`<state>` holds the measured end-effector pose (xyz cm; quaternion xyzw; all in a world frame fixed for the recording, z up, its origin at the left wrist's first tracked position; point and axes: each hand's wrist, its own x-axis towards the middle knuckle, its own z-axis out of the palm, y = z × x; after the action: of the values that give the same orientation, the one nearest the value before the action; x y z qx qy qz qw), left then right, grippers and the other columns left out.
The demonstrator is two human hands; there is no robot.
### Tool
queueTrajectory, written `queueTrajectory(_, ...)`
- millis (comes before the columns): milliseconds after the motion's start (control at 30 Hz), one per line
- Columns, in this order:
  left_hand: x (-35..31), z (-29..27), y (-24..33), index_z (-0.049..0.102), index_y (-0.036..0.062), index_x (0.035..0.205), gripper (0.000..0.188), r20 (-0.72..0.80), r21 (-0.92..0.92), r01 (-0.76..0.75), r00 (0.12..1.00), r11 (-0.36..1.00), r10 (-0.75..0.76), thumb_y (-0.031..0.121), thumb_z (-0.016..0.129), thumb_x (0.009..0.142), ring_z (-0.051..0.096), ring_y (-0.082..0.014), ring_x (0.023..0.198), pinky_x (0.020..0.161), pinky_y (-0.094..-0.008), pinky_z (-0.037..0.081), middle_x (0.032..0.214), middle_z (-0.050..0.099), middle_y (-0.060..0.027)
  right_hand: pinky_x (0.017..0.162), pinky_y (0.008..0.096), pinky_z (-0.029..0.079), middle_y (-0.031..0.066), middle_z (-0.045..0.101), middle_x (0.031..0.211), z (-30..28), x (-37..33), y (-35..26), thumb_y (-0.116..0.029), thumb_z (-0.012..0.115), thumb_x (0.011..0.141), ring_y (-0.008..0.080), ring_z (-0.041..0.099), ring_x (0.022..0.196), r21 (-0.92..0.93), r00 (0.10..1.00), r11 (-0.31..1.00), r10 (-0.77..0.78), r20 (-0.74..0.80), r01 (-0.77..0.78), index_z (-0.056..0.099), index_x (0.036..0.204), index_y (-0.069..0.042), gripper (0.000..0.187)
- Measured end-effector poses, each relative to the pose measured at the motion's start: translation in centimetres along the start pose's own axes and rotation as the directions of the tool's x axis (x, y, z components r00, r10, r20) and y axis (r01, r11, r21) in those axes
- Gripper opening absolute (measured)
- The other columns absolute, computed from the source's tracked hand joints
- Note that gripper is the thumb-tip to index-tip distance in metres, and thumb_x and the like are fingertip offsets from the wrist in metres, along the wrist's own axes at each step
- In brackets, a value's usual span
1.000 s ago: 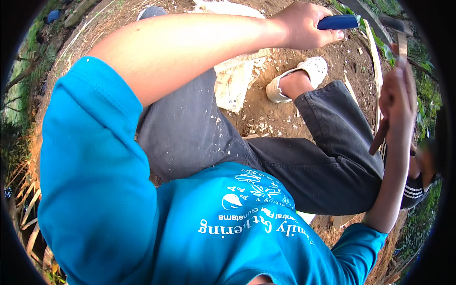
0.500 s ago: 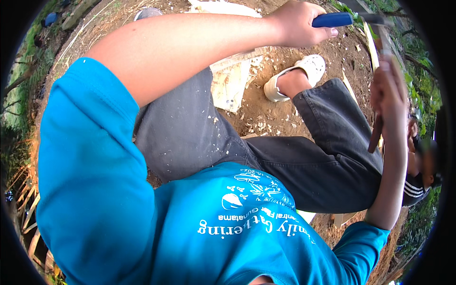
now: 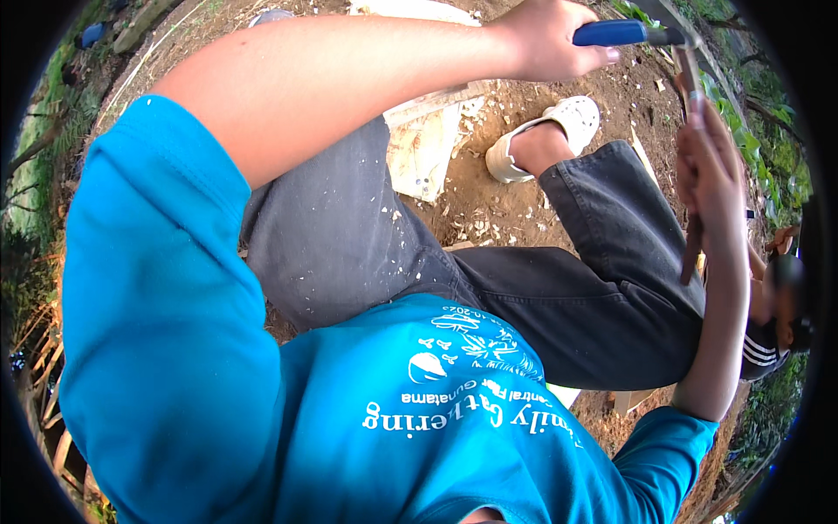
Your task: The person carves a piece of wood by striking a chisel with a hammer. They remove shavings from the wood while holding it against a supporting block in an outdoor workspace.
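My left hand (image 3: 550, 42) reaches across the top of the view, its fingers wrapped round the blue grip of a hammer (image 3: 611, 33). The hammer's dark shaft points right, and its head is small and smeared by motion. At the right, my right hand (image 3: 717, 175) is closed round a slim brown piece (image 3: 692, 244) held roughly upright. A greyish section shows above that hand, and the lower end sticks out below it. Hammer head and upper end of the piece meet or nearly meet; contact cannot be told. What kind of thing the brown piece is stays unclear.
My bent legs in dark trousers (image 3: 349, 236) and a white shoe (image 3: 576, 122) lie in front. Pale wood (image 3: 423, 148) and scattered chips rest on bare soil. Another person's striped black clothing (image 3: 762, 349) shows close at the right. Green plants line the edges.
The hammer's head has come slightly left and now overlaps the upper end of the brown piece. My left arm has risen slightly; the right hand stays nearly in place.
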<state>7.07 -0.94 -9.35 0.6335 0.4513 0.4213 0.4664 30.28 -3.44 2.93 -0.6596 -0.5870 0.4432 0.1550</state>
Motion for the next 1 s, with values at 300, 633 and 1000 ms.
queueTrajectory(300,0.0,0.4,-0.8,0.067,0.0031,0.090,0.030,-0.023,0.005,-0.061,0.998,0.998,0.061,0.033,0.068,0.092,0.070,-0.0352,0.082,0.074,-0.0430,0.052,0.082,0.070,-0.0194,0.040,0.0172,0.029,-0.0066,0.037,0.072,0.2,-0.4,-0.8,-0.024,0.050,0.109,0.0002,0.035,0.050,0.134,0.999,0.990,-0.041,0.009,0.040,0.049,0.141,-0.004,0.038)
queueTrajectory(633,-0.2,0.2,-0.5,0.067,0.0020,0.090,0.030,0.029,0.046,-0.023,0.999,0.999,0.022,0.032,0.067,0.091,0.070,-0.0360,0.083,0.073,-0.0436,0.052,0.084,0.070,-0.0204,0.037,0.0179,0.028,-0.0066,0.043,0.070,-1.7,0.7,0.4,-0.029,0.051,0.109,-0.0002,0.033,0.045,0.236,0.992,0.964,-0.112,-0.067,0.124,0.057,0.129,-0.007,0.031)
queueTrajectory(1000,0.5,1.3,-3.1,0.073,0.0081,0.100,0.043,0.060,0.284,0.008,0.998,0.959,-0.026,0.049,0.069,0.088,0.074,-0.0299,0.087,0.081,-0.0400,0.056,0.086,0.074,-0.0156,0.038,0.0195,0.027,-0.0069,0.043,0.071,0.0,-0.3,-0.4,-0.027,0.051,0.109,0.0010,0.036,0.048,0.070,0.997,0.996,0.054,0.051,-0.058,0.051,0.138,-0.009,0.035)
